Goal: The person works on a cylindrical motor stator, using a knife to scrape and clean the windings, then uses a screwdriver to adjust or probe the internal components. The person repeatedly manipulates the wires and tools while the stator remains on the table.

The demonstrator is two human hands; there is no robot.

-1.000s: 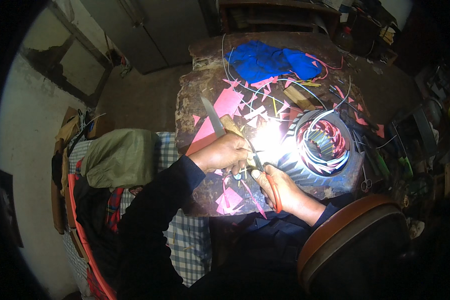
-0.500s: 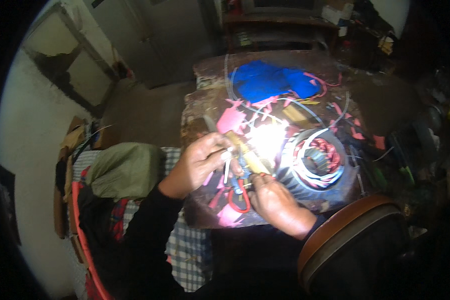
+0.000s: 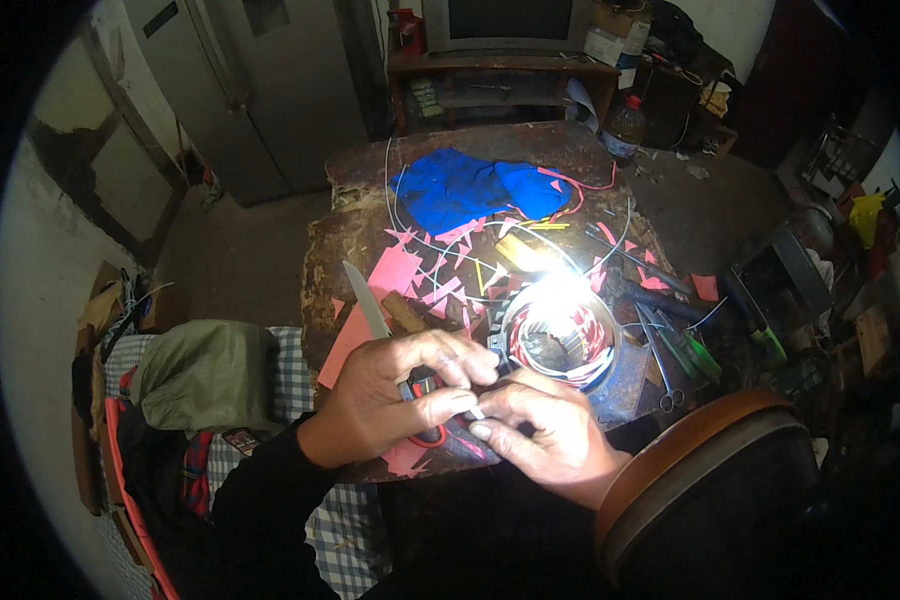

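My left hand [image 3: 390, 400] and my right hand [image 3: 540, 430] meet low over the table, fingers closed on a small white strip [image 3: 477, 412]. Beneath my left hand lie red-handled scissors [image 3: 427, 438], partly hidden. Just left of them a knife blade [image 3: 364, 295] rests by a wooden block [image 3: 402, 314] and pink sheets [image 3: 395, 268]. Right behind my hands stands a motor stator [image 3: 618, 383] with red and white windings, its top washed out by bright glare.
The worn table [image 3: 335, 230] holds a blue cloth [image 3: 480, 185], loose wires, pink scraps and long scissors [image 3: 670, 395]. A checked-covered bed [image 3: 285, 365] with a green sack [image 3: 200, 380] is at left. A refrigerator [image 3: 240, 130], plastic jug [image 3: 625, 130] and cluttered shelves surround the table.
The red-handled scissors have left my right hand and lie lower under my left hand. Both hands have come together around the white strip. The view has tilted up, showing more room behind.
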